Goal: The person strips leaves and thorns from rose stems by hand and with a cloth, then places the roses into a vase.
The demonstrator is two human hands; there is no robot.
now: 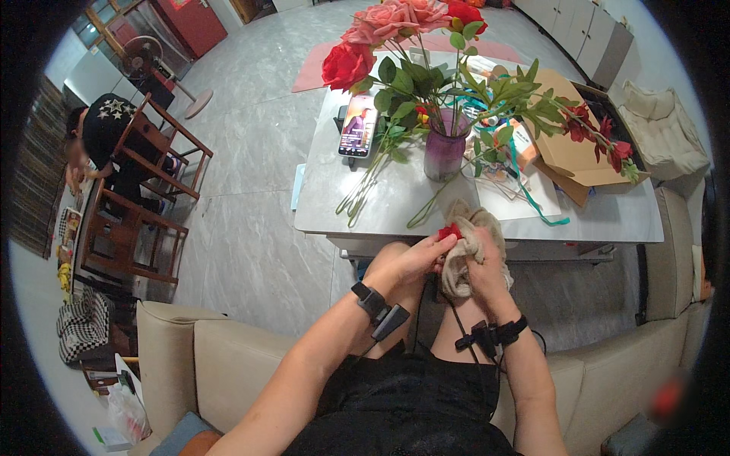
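Above my knees, at the table's front edge, my left hand (421,257) holds a small red artificial flower (450,231) by its head. My right hand (486,271) grips a bunched beige cloth (465,268), which presses against the flower. Beyond them a purple glass vase (443,154) stands upright with several pink and red artificial flowers (393,23) in it. Loose green stems (365,188) lie left of the vase. One looped stem (425,211) reaches near the front edge.
A lit smartphone (358,126) is propped on the white table (319,199). Cardboard (556,131), a teal ribbon (527,196) and white paper (502,199) lie at the right. A beige sofa (245,342) is beneath me. Another person (114,137) sits at the far left near wooden chairs (134,239).
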